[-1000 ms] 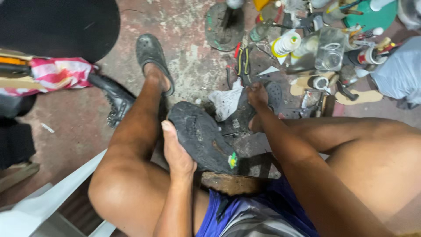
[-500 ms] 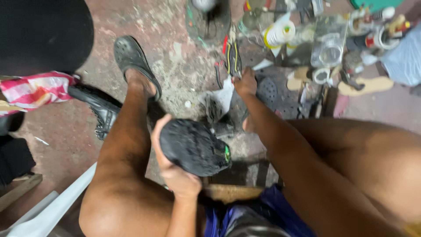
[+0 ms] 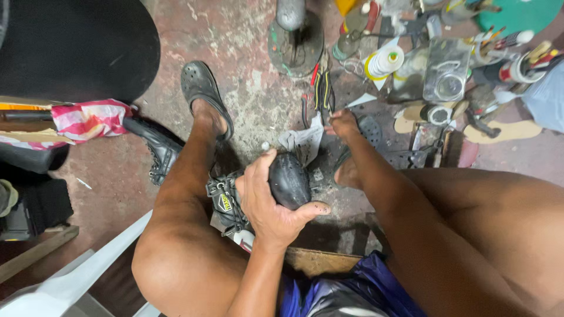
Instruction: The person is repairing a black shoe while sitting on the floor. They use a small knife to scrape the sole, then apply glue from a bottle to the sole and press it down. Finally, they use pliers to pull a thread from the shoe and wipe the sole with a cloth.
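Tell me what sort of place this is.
Probably a shoe-repair workspace on a bare floor. The left hand grips a black shoe, a black boot lies nearby, and insoles, thread and tools litter the floor.

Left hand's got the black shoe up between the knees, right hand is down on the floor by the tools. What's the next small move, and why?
Probably close the right hand on one of the hand tools just beyond its fingers and bring it back. The left hand already grips the black shoe steady, while the right hand looks empty, on the floor near crumpled paper.
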